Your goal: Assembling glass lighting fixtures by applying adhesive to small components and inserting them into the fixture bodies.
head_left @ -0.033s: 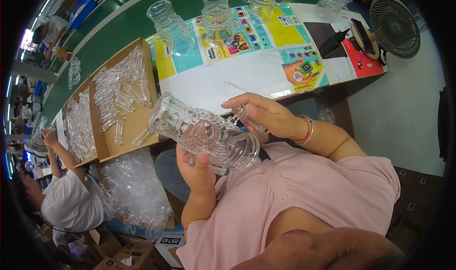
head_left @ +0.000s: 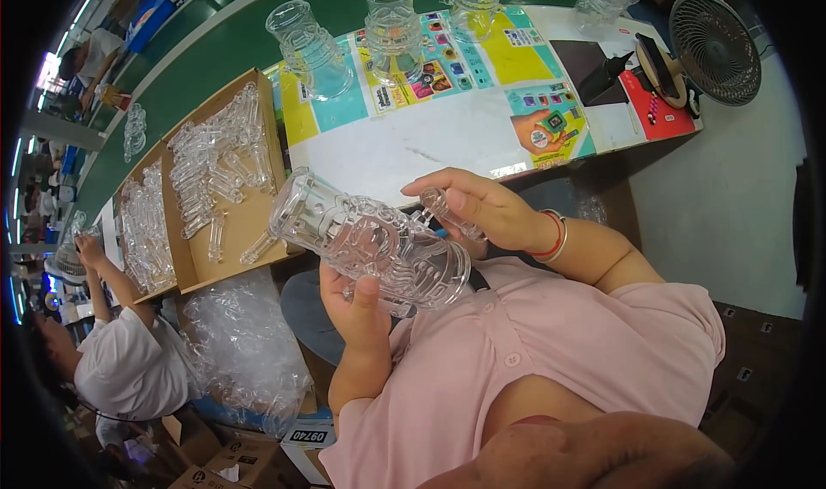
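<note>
My left hand is closed around the lower side of a clear moulded jar-like body, tilted with its round, open-looking wide end to the upper left. Relief shapes cover its surface; whether it is glass or plastic I cannot tell. My right hand pinches a small clear tubular part between thumb and fingers, against the jar's right side. Whether that part is joined to the jar is hard to see. Both hands are above my lap, in front of the table's near edge.
A cardboard tray of clear tubular parts stands at left. Clear jars line the far side of the printed tabletop. A black fan is at right. Clear plastic bags lie below the tray, near a co-worker in white.
</note>
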Demonstrator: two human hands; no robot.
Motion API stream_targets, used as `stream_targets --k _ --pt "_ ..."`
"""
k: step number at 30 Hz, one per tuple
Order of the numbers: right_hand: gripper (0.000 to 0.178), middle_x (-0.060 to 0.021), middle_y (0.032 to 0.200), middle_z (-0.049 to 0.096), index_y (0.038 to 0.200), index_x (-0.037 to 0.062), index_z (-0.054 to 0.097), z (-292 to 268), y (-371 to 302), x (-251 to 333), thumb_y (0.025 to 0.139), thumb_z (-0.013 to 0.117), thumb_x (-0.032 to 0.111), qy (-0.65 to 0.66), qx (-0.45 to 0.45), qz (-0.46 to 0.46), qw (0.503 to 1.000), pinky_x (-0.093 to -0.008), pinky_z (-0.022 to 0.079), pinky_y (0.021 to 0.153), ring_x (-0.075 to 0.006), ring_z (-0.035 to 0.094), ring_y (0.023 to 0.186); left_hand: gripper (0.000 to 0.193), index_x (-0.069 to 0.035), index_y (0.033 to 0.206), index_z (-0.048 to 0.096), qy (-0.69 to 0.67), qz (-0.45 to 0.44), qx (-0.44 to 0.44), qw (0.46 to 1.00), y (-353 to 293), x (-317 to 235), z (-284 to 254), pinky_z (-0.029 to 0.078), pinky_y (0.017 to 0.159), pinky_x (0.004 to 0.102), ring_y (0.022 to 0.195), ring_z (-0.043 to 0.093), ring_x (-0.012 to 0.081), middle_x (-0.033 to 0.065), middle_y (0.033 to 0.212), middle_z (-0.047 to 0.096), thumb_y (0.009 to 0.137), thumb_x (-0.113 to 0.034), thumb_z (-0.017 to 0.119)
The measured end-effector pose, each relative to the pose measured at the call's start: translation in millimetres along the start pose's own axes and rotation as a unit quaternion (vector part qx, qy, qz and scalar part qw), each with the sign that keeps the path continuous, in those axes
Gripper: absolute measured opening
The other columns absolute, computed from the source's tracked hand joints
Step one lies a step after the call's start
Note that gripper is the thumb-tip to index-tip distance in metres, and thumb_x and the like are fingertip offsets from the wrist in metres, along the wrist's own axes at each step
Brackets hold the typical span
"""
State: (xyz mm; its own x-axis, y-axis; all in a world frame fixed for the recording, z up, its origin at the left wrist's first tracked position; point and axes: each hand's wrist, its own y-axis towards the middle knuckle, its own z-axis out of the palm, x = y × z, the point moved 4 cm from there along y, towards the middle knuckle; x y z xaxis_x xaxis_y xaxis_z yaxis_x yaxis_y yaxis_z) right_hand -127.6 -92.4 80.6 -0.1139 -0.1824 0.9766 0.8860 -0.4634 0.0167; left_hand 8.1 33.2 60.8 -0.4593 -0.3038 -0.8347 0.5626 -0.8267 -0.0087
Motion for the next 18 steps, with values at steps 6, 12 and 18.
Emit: stream_targets --k 6,12,18 --pt "0.046 -0.0057 0.099 0.048 0.122 0.0009 0.044 1 -2 -1 0.094 0.034 0.036 -0.134 -0.028 -0.08 0.987 -0.0254 0.039 0.079 -0.0123 0.048 0.09 0.075 0.004 0.122 0.038 -0.007 -0.013 0.007 1.0 6 5 1 0.043 0.088 0.0336 0.102 0.053 0.021 0.0126 0.113 0.051 0.068 -0.032 0.076" --pt "0.06 -0.0145 0.118 0.043 0.127 -0.0026 0.033 -18 6 17 0.092 0.031 0.046 -0.058 -0.007 -0.13 0.99 -0.0373 0.028 0.1 -0.0223 0.042 0.112 0.078 0.004 0.122 0.038 0.027 -0.015 0.068 0.997 4 1 2 0.042 0.089 0.0349 0.104 0.052 0.0218 0.0132 0.116 0.049 0.064 -0.031 0.079" --pt "0.073 -0.0205 0.132 0.038 0.124 -0.002 0.044 12 -16 41 0.089 0.018 0.057 -0.121 0.211 -0.158 0.957 -0.0431 0.013 0.106 -0.0313 0.03 0.127 0.074 0.003 0.122 0.04 0.282 0.196 0.391 0.854 -15 -8 33 0.039 0.091 0.0408 0.108 0.049 0.0333 0.0203 0.118 0.048 0.064 -0.026 0.076"
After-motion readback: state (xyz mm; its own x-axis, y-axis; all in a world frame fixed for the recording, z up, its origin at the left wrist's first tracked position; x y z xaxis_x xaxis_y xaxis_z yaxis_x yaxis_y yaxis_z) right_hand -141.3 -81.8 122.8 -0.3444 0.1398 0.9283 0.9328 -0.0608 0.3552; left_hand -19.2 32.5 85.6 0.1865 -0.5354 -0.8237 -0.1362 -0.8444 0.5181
